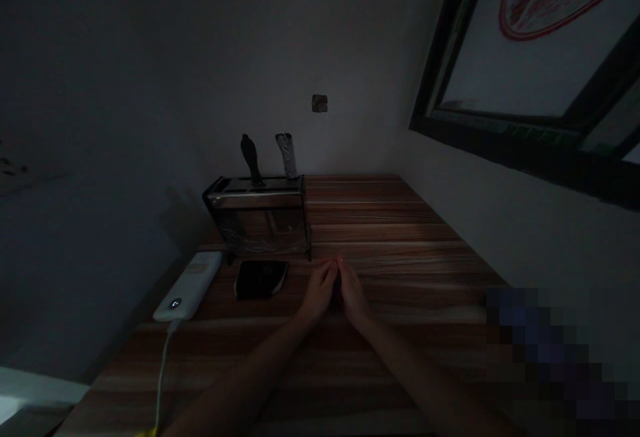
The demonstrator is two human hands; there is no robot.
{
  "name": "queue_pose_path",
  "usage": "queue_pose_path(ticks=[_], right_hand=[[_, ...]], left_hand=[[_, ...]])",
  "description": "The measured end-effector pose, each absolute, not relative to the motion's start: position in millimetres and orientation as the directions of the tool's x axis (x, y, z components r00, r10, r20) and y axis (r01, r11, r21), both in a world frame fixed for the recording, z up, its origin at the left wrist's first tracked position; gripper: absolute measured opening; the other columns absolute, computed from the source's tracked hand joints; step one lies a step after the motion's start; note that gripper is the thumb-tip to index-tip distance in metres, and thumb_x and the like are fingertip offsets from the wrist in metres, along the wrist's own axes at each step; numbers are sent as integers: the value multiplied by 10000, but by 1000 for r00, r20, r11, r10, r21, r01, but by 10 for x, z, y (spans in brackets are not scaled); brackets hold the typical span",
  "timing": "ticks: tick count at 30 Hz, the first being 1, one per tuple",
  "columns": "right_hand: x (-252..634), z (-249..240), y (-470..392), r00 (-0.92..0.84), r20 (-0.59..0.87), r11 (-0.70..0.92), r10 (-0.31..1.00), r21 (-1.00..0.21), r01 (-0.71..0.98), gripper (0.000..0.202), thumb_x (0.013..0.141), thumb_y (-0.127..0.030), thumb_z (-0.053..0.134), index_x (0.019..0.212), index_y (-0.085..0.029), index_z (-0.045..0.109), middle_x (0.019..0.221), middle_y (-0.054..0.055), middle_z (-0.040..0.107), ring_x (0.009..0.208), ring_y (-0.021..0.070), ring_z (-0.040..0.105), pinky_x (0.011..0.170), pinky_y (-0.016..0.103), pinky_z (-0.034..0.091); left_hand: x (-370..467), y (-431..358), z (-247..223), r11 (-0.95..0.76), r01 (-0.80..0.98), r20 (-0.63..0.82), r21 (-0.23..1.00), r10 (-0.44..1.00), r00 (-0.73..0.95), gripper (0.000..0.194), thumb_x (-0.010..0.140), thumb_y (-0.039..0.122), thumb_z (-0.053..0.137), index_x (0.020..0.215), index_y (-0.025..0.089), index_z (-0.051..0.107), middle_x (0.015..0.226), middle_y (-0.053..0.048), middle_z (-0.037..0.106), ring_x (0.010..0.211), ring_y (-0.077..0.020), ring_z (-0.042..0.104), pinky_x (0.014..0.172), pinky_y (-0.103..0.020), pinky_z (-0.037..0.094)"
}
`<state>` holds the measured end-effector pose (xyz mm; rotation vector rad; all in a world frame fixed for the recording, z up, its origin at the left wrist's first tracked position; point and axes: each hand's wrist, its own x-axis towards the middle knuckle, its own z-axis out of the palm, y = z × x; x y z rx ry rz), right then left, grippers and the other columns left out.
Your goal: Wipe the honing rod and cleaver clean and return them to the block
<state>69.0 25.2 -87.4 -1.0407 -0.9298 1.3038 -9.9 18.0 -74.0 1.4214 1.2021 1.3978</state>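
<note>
In the dim head view, my left hand (319, 288) and my right hand (354, 295) rest on the wood-grain table (375, 237). Their fingertips meet in front, and a dark gap shows between the palms. The fingers look stretched forward, and no object is visible in either hand. Just left of my left hand lies a small black pouch or wallet (261, 279). Behind it stands a knife block (257, 223) with see-through sides. A black-handled knife (251, 159) and a second handle with a pale, mottled look (287, 155) stick up from its top.
A white power bank (189, 287) lies at the left edge, with a white cable (163, 370) running toward me. Walls border the table at the back and right. A dark-framed window (510, 77) is at upper right, and a wall box (319, 103) is behind. The lower-right corner is pixelated.
</note>
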Motion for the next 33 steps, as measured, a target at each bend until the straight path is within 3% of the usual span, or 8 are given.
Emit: queue_pose_path(ticks=[11, 16, 29, 33], right_hand=[[714, -829, 221, 3, 56, 55, 998, -976, -210, 483, 722, -623, 454, 828, -212, 683, 940, 42, 675, 958, 199, 572, 947, 343, 351], [723, -890, 229, 98, -16, 4, 995, -979, -206, 475, 664, -613, 531, 871, -211, 673, 1005, 46, 660, 1029, 214, 542, 956, 361, 348], [717, -931, 247, 110, -66, -39, 992, -971, -236, 431, 654, -577, 557, 838, -206, 679, 981, 56, 671, 1041, 232, 546, 950, 379, 361], [730, -895, 231, 105, -67, -41, 992, -973, -226, 443, 633, -590, 567, 845, -217, 681, 1011, 49, 664, 1044, 228, 546, 960, 371, 355]], left_hand=[[-59, 144, -750, -206, 83, 213, 975, 974, -77, 263, 810, 324, 426, 748, 163, 624, 800, -36, 637, 814, -167, 555, 788, -273, 435], [-56, 135, -725, -210, 75, 215, 975, 975, -63, 269, 808, 336, 416, 766, 161, 617, 818, -38, 636, 825, -168, 559, 799, -273, 430], [-43, 132, -740, -194, 89, 200, 977, 978, -64, 260, 820, 320, 403, 796, 161, 607, 857, -47, 628, 856, -169, 546, 832, -278, 405], [-37, 129, -738, -199, 85, 204, 976, 977, -55, 275, 823, 333, 396, 718, 173, 594, 797, -35, 620, 810, -162, 543, 802, -264, 415]])
